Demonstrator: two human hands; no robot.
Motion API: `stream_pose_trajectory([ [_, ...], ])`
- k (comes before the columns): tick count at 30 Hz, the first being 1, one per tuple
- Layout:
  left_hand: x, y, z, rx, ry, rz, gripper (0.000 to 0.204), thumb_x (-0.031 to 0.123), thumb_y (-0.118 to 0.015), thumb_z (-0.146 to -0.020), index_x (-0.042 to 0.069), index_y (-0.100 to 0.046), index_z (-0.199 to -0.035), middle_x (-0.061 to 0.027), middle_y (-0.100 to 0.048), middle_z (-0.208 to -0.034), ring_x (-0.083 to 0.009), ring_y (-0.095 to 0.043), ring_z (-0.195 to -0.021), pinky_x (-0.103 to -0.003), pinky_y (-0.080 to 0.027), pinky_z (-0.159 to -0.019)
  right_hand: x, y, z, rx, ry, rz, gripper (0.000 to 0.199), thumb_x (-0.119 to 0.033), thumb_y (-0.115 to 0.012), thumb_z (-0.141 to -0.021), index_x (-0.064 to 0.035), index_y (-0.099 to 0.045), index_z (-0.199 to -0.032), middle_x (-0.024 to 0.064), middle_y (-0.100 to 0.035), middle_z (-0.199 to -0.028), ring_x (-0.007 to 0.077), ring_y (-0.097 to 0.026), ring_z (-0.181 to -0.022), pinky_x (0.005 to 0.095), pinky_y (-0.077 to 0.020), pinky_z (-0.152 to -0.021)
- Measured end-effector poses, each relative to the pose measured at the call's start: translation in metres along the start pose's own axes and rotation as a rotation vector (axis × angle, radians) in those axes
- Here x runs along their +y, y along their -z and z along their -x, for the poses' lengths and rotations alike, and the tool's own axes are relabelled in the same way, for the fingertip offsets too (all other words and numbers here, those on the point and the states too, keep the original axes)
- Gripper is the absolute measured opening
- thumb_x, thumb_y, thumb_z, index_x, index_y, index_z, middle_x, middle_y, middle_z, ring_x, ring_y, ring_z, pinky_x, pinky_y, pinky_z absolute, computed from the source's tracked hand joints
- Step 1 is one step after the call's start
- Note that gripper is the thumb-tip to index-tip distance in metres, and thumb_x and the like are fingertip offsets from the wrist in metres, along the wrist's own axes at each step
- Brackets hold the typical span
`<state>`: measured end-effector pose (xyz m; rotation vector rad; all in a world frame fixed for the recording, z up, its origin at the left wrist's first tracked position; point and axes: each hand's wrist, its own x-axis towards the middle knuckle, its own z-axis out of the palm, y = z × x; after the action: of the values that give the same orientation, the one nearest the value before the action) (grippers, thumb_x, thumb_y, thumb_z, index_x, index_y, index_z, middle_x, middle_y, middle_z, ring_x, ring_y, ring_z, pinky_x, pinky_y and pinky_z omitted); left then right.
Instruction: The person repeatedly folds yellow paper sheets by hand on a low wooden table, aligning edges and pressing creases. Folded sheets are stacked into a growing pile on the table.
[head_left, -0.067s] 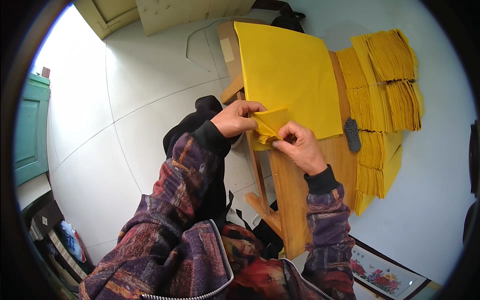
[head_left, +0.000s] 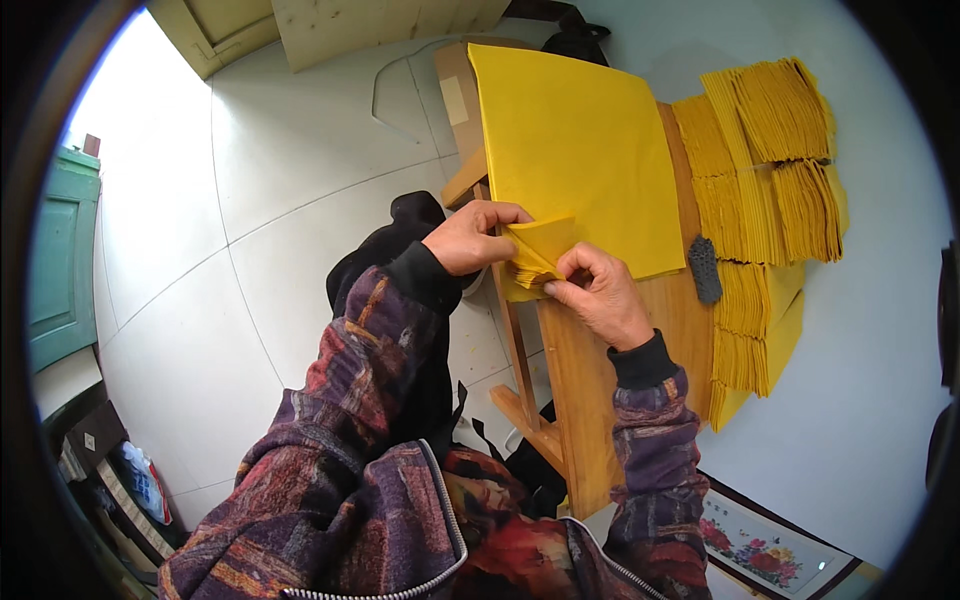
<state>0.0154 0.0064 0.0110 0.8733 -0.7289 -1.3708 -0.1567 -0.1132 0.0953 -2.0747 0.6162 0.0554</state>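
Observation:
A large stack of yellow paper sheets (head_left: 580, 150) lies on a narrow wooden table (head_left: 590, 400). My left hand (head_left: 468, 238) pinches the near corner of the top sheets, which is folded up into a small yellow flap (head_left: 540, 250). My right hand (head_left: 600, 295) presses fingers onto the same folded corner from the right side. Both hands touch the paper at the table's near left edge. My sleeves are dark patterned fabric.
Rows of folded yellow paper bundles (head_left: 765, 170) lie fanned along the table's right side. A small dark grey ridged object (head_left: 704, 268) rests between them and the sheets. A green cabinet (head_left: 60, 260) stands at left; a floral picture (head_left: 760, 545) lies on the floor.

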Motion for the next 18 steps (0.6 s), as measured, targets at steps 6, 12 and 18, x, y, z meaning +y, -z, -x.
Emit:
stream_pose_trajectory([
  [6, -0.006, -0.006, -0.001, 0.087, -0.026, 0.005, 0.020, 0.013, -0.062, -0.089, -0.004, -0.062, -0.100, -0.0019, -0.063, -0.088, -0.0089, -0.058, -0.081, -0.021, -0.047, -0.077, -0.012, -0.010, 0.007, 0.153, 0.033, 0.154, 0.019, 0.000, -0.070, -0.074, -0.0030, -0.057, -0.087, 0.0041, -0.055, -0.086, 0.0128, -0.053, -0.071, 0.0247, -0.0450, -0.064],
  [12, -0.008, -0.007, -0.003, 0.139, -0.046, -0.028, 0.022, 0.014, -0.061, -0.089, -0.007, -0.062, -0.098, -0.0025, -0.063, -0.084, -0.0087, -0.059, -0.077, -0.023, -0.049, -0.072, -0.012, -0.023, 0.011, 0.428, 0.387, 0.389, 0.023, -0.002, -0.072, -0.070, -0.0051, -0.061, -0.090, 0.0125, -0.052, -0.109, 0.0272, -0.055, -0.086, 0.0333, -0.0480, -0.069],
  [18, -0.011, -0.006, -0.003, 0.130, -0.058, -0.048, 0.023, 0.014, -0.061, -0.089, -0.006, -0.062, -0.100, -0.0029, -0.064, -0.084, -0.0091, -0.059, -0.076, -0.023, -0.048, -0.071, -0.007, -0.019, 0.010, 0.313, 0.375, 0.376, 0.020, 0.001, -0.071, -0.068, -0.0039, -0.059, -0.081, 0.0126, -0.053, -0.113, 0.0300, -0.053, -0.092, 0.0370, -0.0461, -0.079],
])
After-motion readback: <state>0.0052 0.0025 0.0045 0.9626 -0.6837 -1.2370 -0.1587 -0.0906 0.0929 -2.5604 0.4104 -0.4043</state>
